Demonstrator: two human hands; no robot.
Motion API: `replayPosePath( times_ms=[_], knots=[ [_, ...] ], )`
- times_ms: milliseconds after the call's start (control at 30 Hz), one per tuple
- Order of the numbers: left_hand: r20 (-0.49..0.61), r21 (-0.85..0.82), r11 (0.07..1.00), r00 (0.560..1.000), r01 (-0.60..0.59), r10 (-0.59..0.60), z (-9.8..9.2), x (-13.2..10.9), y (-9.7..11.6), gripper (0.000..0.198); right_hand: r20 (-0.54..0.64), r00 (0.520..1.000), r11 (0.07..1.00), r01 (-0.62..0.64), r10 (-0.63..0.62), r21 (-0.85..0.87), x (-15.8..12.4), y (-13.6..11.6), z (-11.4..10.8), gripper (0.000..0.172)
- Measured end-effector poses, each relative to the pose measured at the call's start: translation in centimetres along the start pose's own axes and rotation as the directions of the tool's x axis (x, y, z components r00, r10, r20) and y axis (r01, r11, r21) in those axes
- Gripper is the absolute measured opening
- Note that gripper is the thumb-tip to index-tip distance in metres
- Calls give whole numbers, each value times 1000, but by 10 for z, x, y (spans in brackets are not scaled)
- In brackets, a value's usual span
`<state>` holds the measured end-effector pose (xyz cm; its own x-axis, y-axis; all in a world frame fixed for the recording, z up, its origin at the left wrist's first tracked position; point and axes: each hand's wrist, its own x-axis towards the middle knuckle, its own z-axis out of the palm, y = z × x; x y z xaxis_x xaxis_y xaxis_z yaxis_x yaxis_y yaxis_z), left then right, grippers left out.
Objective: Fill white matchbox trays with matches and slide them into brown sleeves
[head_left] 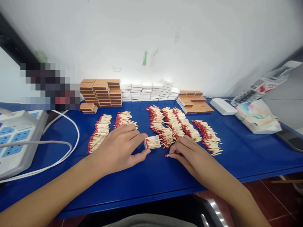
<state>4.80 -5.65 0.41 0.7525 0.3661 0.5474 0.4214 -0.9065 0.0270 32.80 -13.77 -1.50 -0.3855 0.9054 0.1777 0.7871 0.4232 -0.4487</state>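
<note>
My left hand (pixel 126 143) grips the left end of a small white matchbox tray (pixel 159 141) between thumb and fingers. Several red-headed matches lie inside the tray. Just right of it, my right hand (pixel 187 154) pinches a match (pixel 167 155) whose red head points left, low over the blue table; its other end is hidden by the fingers. Behind both hands are long heaps of loose matches (pixel 156 118), mostly with red heads to the left. Another heap (pixel 100 129) lies beyond my left wrist, and one more (pixel 208 137) is right of my right hand.
Along the wall stand stacked brown matchboxes (pixel 101 93), white trays (pixel 142 91) and more brown boxes (pixel 195 102). A power strip (pixel 21 135) with white cables is at left. At right are a white box (pixel 223 106), a tissue pack (pixel 258 118) and a plastic bottle (pixel 262 85).
</note>
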Motion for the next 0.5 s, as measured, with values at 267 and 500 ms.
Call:
replayPosePath(
  times_ms=[267,500],
  knots=[
    [-14,-26,1000,1000,-1,1,0,0,5,24,-320,938,987,101,-135,-123,19,-30,1,6],
    [-45,-46,999,999,7,-9,0,1,5,20,-325,930,985,149,-170,-89,36,-42,7,10]
  ],
)
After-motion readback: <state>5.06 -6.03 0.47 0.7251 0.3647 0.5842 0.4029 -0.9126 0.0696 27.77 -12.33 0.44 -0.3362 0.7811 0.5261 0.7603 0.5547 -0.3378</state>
